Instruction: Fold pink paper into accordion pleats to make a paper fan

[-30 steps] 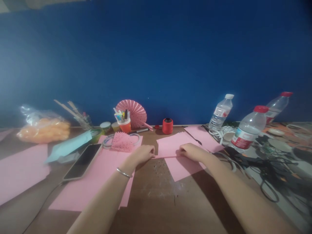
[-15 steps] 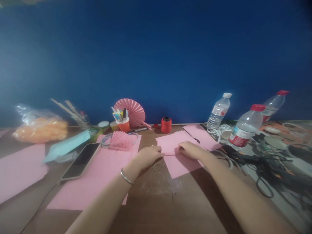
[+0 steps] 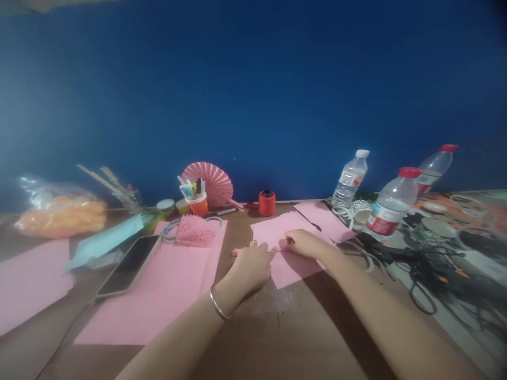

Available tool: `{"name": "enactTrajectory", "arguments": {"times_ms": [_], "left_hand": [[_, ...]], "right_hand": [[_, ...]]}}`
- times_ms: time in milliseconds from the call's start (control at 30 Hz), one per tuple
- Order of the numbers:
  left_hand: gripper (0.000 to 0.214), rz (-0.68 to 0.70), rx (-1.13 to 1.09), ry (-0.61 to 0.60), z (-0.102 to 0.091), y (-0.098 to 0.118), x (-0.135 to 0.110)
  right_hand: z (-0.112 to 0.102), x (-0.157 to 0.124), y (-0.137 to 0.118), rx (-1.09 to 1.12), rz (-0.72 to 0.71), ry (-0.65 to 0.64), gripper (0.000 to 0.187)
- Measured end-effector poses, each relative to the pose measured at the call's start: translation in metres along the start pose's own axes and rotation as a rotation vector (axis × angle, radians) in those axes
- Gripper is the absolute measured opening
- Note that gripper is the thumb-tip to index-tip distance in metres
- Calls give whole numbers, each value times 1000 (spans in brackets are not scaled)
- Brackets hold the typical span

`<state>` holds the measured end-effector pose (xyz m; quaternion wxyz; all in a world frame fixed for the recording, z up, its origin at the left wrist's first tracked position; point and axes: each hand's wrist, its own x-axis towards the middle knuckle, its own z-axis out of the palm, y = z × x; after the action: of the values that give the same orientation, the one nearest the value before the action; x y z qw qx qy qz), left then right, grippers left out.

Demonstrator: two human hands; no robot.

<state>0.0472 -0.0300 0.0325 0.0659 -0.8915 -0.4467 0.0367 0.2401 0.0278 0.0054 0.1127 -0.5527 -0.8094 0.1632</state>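
Note:
A sheet of pink paper (image 3: 295, 269) lies on the table in front of me, with more pink paper (image 3: 269, 227) just behind it. My right hand (image 3: 304, 245) is closed, its curled fingers pinching the paper near its middle. Close by on the left, my left hand (image 3: 251, 266), with a ring and a silver bangle, bends its fingers over the paper's left side. A small pink folded end (image 3: 235, 253) sticks out beyond the left knuckles; the rest of it is hidden under the hand.
Left are a phone (image 3: 129, 266), large pink sheets (image 3: 158, 311) and a bag of orange pieces (image 3: 63, 216). Along the wall stand a pen cup (image 3: 197, 205), a pleated pink fan (image 3: 209, 182) and a red spool (image 3: 266, 203). Bottles (image 3: 392, 206) and tangled cables (image 3: 428, 264) crowd the right.
My left hand has moved a little right and nearer me, turning its back up over the paper. A pink folded end now shows at its left. The right hand keeps nearly the same place.

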Motion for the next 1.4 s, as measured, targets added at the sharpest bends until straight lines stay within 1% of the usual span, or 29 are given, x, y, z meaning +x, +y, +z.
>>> {"name": "enactTrajectory", "arguments": {"times_ms": [100, 200, 333, 433, 533, 600, 667, 700, 767, 800, 833, 867, 900, 967, 1033, 1167, 1300, 1400], "left_hand": [[45, -8, -3, -7, 1, 1, 1], [46, -13, -10, -15, 1, 0, 2], [49, -12, -37, 1, 4, -1, 2], [49, -10, -40, 11, 7, -1, 3], [49, -4, -34, 17, 8, -1, 3], [49, -2, -36, 28, 8, -2, 3], [50, 1, -35, 30, 8, -2, 4], [49, 1, -30, 34, 8, -2, 4], [42, 5, -7, 26, 9, -1, 3], [36, 14, 10, 17, 9, -1, 3], [31, 27, 25, 8, 9, 0, 2], [29, 40, 35, 2, 9, -1, 1], [28, 49, 37, 5, 9, -1, 0], [29, 43, 18, 45, 10, -6, -1], [29, 29, -18, 76, 10, -14, -1], [25, 60, -120, 88, 13, -36, 6], [21, 106, -145, 78, 16, -51, 10], [20, 109, -137, 79, 18, -61, 3]], "right_hand": [[5, 3, -6, 2, 22, 25, 24], [4, 5, -5, 1, 61, 20, 22], [-8, 3, 11, -27, 126, -18, 17], [-18, -1, 24, -65, 174, -36, 18], [-25, -6, 33, -97, 217, -20, 20], [-30, -9, 35, -97, 232, 4, 21], [-32, -10, 28, -75, 218, 44, 18], [-30, -10, 22, -71, 201, 67, 16], [-21, -7, 4, 29, 151, 157, 13], [-13, -4, -7, 119, 127, 228, 20], [-3, -1, -17, 442, 95, 372, 28], [7, 3, -25, 550, 76, 397, 39], [17, 6, -32, 644, 69, 405, 45], [32, 13, -38, 776, 71, 438, 48], [41, 18, -36, 855, 71, 462, 49], [43, 21, -27, 937, 47, 480, 50], [43, 20, -28, 953, 25, 466, 49], [45, 19, -30, 939, 21, 457, 47]]}}
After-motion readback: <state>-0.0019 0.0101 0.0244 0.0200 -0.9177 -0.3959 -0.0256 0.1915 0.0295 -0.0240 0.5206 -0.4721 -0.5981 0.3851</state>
